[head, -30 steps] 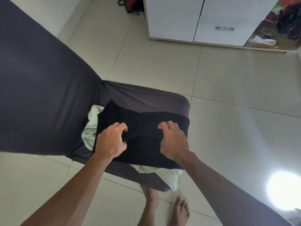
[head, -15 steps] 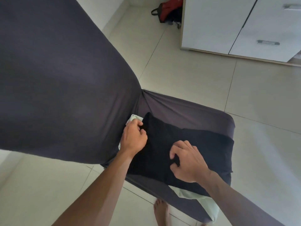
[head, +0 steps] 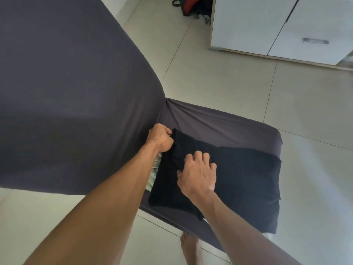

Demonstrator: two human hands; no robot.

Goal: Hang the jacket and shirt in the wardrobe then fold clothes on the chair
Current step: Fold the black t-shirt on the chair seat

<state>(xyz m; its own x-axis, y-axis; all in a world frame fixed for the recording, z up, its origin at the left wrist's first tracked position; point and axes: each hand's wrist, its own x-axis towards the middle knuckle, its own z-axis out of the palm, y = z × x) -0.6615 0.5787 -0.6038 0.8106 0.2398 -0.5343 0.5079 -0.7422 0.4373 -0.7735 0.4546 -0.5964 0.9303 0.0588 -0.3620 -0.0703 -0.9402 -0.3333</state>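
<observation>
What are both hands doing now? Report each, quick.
Left hand: fingers curled, gripping the far corner of the black folded fabric garment.
Right hand: fingers curled, pinching a fold of it.

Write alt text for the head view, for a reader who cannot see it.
Two bare hands work a black garment lying on the seat of a grey-covered chair: the left hand grips its far corner by the chair back, and the right hand pinches a fold near the middle. Pale cloth peeks from beneath; a white cabinet stands beyond on the tiled floor.
</observation>
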